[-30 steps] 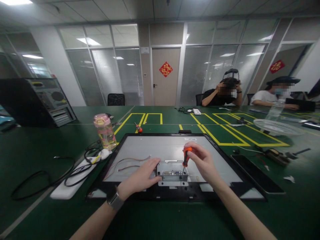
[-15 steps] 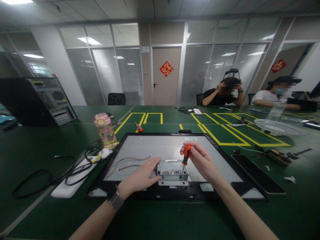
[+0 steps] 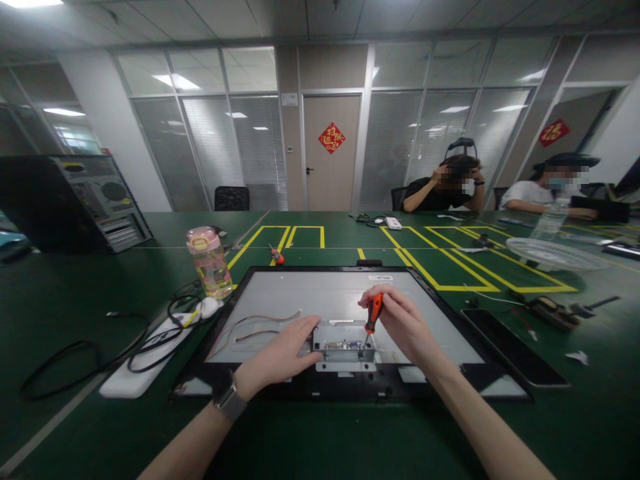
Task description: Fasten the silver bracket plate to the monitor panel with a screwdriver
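A monitor panel (image 3: 280, 287) lies face down before me, its grey metal back inside a black frame. On its lower middle sits a metal bracket box (image 3: 345, 331) with a row of ports on its near side. My left hand (image 3: 285, 347) grips the box's left end, fingers on top and thumb at the near side. An orange and black screwdriver (image 3: 373, 313) is pinched in my right hand (image 3: 400, 320), tilted slightly, its tip at the right end of the port row. Any screw under the tip is too small to see. Thin loose wires (image 3: 255, 317) lie on the panel's left.
On the left are a pink-lidded bottle (image 3: 210, 263), a white power strip (image 3: 145, 367) with black cables, and a computer case (image 3: 75, 200). A small red screwdriver (image 3: 278, 256) lies beyond the panel. To the right rest a black phone (image 3: 515, 347) and a plastic tray (image 3: 555, 252). Two people sit across the table.
The view has shifted very slightly. My right hand and the screwdriver have turned a little, the tip staying at the port side of the box. My left hand keeps its place.
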Demonstrator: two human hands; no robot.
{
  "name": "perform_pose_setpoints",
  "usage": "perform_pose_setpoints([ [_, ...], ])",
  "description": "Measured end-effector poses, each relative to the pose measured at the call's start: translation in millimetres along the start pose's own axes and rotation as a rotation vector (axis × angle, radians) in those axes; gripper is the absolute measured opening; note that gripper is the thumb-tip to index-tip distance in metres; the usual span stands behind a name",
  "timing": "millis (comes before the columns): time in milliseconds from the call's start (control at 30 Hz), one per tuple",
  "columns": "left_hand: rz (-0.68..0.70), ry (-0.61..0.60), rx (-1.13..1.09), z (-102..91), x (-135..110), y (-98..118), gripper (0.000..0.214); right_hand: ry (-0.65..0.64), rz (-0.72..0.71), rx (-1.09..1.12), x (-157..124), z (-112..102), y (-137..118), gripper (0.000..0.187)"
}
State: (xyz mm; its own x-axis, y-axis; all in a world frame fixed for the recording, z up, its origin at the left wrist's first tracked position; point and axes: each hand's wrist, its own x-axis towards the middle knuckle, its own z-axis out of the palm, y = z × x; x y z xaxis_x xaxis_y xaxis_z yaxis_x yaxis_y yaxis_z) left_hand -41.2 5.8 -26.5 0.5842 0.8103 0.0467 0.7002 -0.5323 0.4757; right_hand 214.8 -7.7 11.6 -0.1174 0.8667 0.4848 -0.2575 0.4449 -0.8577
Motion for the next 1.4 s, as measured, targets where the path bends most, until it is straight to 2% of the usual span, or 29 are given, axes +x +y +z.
perform_pose_setpoints([
  [100,0.004,0.000,0.007,0.9,-0.2,-1.7,0.063,0.013,-0.042,-0.064,0.0,-1.0,-0.3,0.018],
  [300,0.020,0.011,-0.006,0.4,-0.5,-2.0,0.062,-0.019,0.033,0.021,0.1,-0.6,0.1,0.020],
  [467,0.030,0.010,-0.002,1.1,0.0,-3.3,0.063,0.025,-0.063,-0.049,1.2,-3.0,2.0,0.015],
  [700,0.005,-0.003,-0.012,-0.6,0.4,1.3,0.062,-0.038,-0.007,0.016,0.1,-2.6,4.2,0.021],
  [867,-0.015,-0.010,0.000,-1.6,-0.1,2.3,0.063,-0.019,-0.061,-0.099,0.9,-5.5,3.2,0.016],
  [1100,-0.012,-0.012,0.011,-1.0,0.3,1.3,0.064,-0.032,0.010,-0.080,0.1,-5.6,2.8,0.028],
  [1300,-0.002,-0.006,0.005,-1.6,-0.4,2.6,0.064,0.027,-0.063,-0.168,0.6,-7.8,6.3,0.021],
  [1400,-0.001,-0.003,-0.007,-1.0,-0.2,1.5,0.064,0.042,-0.052,-0.165,0.3,-9.4,8.1,0.021],
])
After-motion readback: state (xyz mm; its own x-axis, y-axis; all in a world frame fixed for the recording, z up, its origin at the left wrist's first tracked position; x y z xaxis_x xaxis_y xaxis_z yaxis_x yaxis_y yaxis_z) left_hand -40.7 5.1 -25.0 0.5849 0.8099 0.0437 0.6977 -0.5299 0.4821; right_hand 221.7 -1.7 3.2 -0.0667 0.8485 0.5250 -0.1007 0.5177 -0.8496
